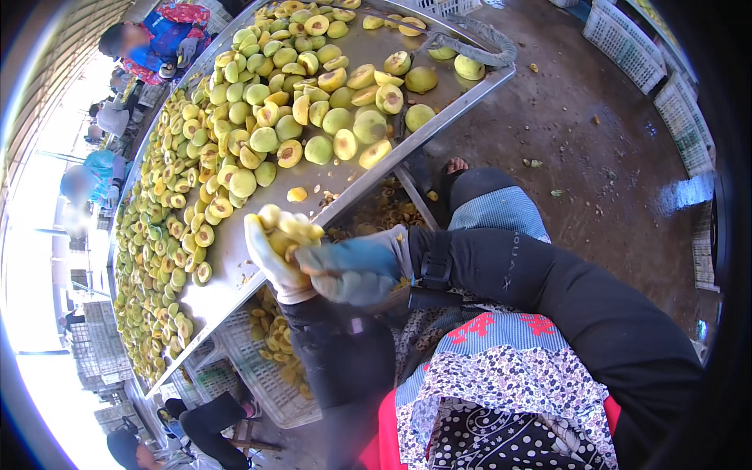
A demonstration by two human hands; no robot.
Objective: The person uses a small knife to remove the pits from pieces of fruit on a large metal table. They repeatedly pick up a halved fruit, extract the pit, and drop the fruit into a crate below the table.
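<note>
My left hand (pixel 275 261), in a pale, yellow-stained glove, is shut around a yellow-green stone fruit (pixel 281 241) just over the near rim of a metal table (pixel 358 187). Against that fruit presses my right hand (pixel 355 267), in a blue-grey glove with the fingers curled. Motion blurs it, and whether it grips a tool is hidden. Beyond both hands, a broad heap of stone fruit (pixel 258 141) covers much of the tabletop. Many are halved with brown pits or hollows showing; others look whole. A small yellow piece (pixel 297 194) and brown scraps (pixel 329 200) lie near the rim.
Under the table stand a plastic crate (pixel 258 376) holding cut fruit (pixel 285 346) and a pile of pits and scraps (pixel 385 214). White crates (pixel 625 44) line the wet floor (pixel 587 194) at right. Co-workers (pixel 161 44) sit along the far side; another person (pixel 205 423) is at lower left.
</note>
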